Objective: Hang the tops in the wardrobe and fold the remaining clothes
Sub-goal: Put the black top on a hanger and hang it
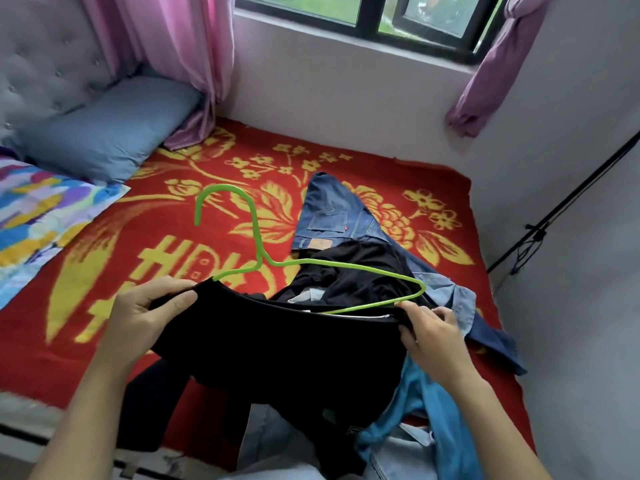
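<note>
Your left hand (152,306) is closed on the left shoulder of the black top (277,344), thumb over the fabric and fingers curled under it, and your right hand (427,329) pinches the top's right shoulder at the collar edge. You hold the black top lifted above the red and yellow floral blanket (145,258), its body and one sleeve drooping toward the blanket's near edge. The green hanger (258,237) is partly inside the top: its left arm goes under the fabric right beside your left thumb, its right arm and corner are still bare above the neckline and end just beyond your right fingertips, and its hook curves up over the blanket's middle. Beyond the top, on the blanket, lie a second black garment (363,268) and blue jeans (332,213) with a back pocket and leather patch facing up. A light blue denim shirt (446,292) lies at the blanket's right side, just past your right hand, with a darker denim piece (495,344) beside it. A brighter blue garment (426,420) is heaped at the blanket's near right corner, under your right forearm. A blue pillow (104,129) sits at the blanket's far left corner.
</note>
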Demonstrator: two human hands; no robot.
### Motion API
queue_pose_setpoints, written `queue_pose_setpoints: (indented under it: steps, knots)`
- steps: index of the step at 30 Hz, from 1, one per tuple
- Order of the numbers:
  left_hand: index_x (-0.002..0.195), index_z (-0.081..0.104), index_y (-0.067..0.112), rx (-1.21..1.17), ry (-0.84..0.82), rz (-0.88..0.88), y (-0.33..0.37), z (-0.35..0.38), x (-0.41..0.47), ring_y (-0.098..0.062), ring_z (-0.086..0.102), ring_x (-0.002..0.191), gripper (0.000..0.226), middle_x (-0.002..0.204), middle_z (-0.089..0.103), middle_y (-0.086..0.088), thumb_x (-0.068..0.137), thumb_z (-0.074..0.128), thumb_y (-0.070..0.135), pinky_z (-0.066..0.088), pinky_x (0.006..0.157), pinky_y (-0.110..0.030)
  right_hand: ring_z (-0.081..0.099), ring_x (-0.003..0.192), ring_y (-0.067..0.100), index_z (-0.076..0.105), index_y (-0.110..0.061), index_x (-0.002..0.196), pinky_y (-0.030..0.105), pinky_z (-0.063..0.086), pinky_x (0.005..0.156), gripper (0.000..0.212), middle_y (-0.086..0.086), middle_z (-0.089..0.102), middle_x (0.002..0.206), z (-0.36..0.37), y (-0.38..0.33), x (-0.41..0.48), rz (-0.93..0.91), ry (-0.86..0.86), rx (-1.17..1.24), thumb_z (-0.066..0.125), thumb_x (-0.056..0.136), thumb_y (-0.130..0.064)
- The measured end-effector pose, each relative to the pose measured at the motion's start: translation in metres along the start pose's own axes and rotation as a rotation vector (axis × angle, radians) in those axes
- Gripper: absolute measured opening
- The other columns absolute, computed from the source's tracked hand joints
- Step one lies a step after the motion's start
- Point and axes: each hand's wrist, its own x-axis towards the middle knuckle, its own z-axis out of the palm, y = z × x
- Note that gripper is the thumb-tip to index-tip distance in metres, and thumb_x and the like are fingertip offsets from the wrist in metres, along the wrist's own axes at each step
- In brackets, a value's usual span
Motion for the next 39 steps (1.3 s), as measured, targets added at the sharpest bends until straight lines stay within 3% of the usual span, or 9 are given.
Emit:
queue_pose_setpoints:
  steps: [12, 15, 18, 21, 23, 28, 34, 36, 39]
  knots:
    - [0.072, 0.073, 0.046, 0.006, -0.017, 0.086, -0.016, -0.012, 0.009, 0.002, 0.065, 0.066, 0.063, 0.069, 0.069, 0.017, 0.074, 0.062, -0.016, 0.047, 0.055, -0.009, 0.052, 0.046, 0.031, 0.049, -0.006, 0.078, 0.022, 0.027, 0.077, 0.034, 0.001, 0.050, 0.046, -0.020, 0.009, 0.014, 0.071, 0.012, 0.149, 0.066, 0.060, 0.017]
    - [0.078, 0.073, 0.048, 0.057, -0.091, 0.137, -0.023, -0.021, 0.013, -0.001, 0.066, 0.068, 0.053, 0.071, 0.071, 0.010, 0.076, 0.067, -0.005, 0.049, 0.056, -0.013, 0.052, 0.055, 0.033, 0.045, -0.005, 0.076, 0.033, 0.038, 0.064, 0.021, 0.007, 0.056, 0.055, -0.025, 0.008, 0.019, 0.079, -0.003, 0.237, 0.055, 0.065, 0.009]
    - [0.077, 0.075, 0.035, 0.299, -0.136, 0.239, -0.017, -0.018, 0.013, 0.014, 0.060, 0.077, 0.008, 0.073, 0.071, -0.003, 0.078, 0.067, 0.033, 0.044, 0.065, -0.005, 0.050, 0.059, 0.031, 0.045, -0.004, 0.076, 0.033, 0.038, 0.059, 0.015, 0.010, 0.054, 0.062, -0.029, 0.004, 0.025, 0.069, -0.037, 0.303, 0.043, 0.065, 0.006]
    - [0.079, 0.076, 0.003, 0.451, -0.137, 0.376, -0.014, 0.002, 0.010, -0.002, 0.057, 0.065, 0.060, 0.065, 0.065, -0.002, 0.090, 0.047, 0.054, 0.043, 0.055, -0.017, 0.046, 0.065, 0.023, 0.044, -0.013, 0.083, 0.027, 0.035, 0.063, 0.021, -0.001, 0.048, 0.071, -0.034, -0.013, 0.036, 0.163, -0.079, 0.526, 0.038, 0.067, -0.001]
    - [0.083, 0.076, 0.003, 0.411, -0.174, 0.402, -0.002, 0.016, 0.013, -0.007, 0.055, 0.061, 0.060, 0.065, 0.063, 0.004, 0.090, 0.046, 0.054, 0.042, 0.052, -0.026, 0.049, 0.074, 0.021, 0.055, -0.009, 0.088, 0.032, 0.037, 0.072, 0.020, 0.002, 0.055, 0.078, -0.035, -0.038, 0.049, 0.111, -0.104, 0.593, 0.041, 0.073, -0.011]
    - [0.085, 0.076, 0.007, 0.302, -0.208, 0.375, 0.013, 0.030, 0.022, 0.009, 0.055, 0.066, 0.041, 0.070, 0.059, 0.030, 0.079, 0.055, 0.041, 0.037, 0.059, -0.007, 0.056, 0.082, 0.016, 0.065, -0.009, 0.084, 0.025, 0.026, 0.074, 0.033, 0.001, 0.064, 0.082, -0.031, -0.065, 0.068, -0.155, -0.319, 0.381, 0.057, 0.089, -0.041]
    - [0.090, 0.075, 0.009, 0.394, -0.213, 0.307, 0.012, 0.004, 0.034, -0.018, 0.063, 0.065, 0.018, 0.072, 0.066, -0.003, 0.083, 0.068, 0.024, 0.044, 0.058, -0.032, 0.052, 0.061, 0.024, 0.054, -0.009, 0.057, 0.030, 0.029, 0.064, 0.036, 0.000, 0.043, 0.058, -0.049, -0.046, 0.077, -0.219, -0.267, 0.222, 0.064, 0.085, -0.029]
    - [0.087, 0.074, 0.005, 0.343, -0.161, 0.274, 0.012, -0.012, 0.040, -0.012, 0.061, 0.066, 0.008, 0.071, 0.066, -0.006, 0.081, 0.070, 0.005, 0.044, 0.060, -0.023, 0.053, 0.066, 0.027, 0.062, -0.004, 0.061, 0.034, 0.035, 0.062, 0.023, 0.007, 0.053, 0.064, -0.056, -0.033, 0.081, -0.179, -0.243, 0.241, 0.071, 0.079, -0.015]
    - [0.086, 0.074, 0.006, 0.411, -0.167, 0.374, 0.019, -0.019, 0.037, -0.001, 0.058, 0.067, 0.027, 0.070, 0.066, 0.009, 0.082, 0.062, 0.029, 0.040, 0.059, -0.012, 0.052, 0.078, 0.029, 0.064, 0.000, 0.064, 0.042, 0.044, 0.070, 0.015, 0.011, 0.061, 0.081, -0.063, -0.027, 0.084, -0.194, -0.237, 0.250, 0.071, 0.077, -0.004]
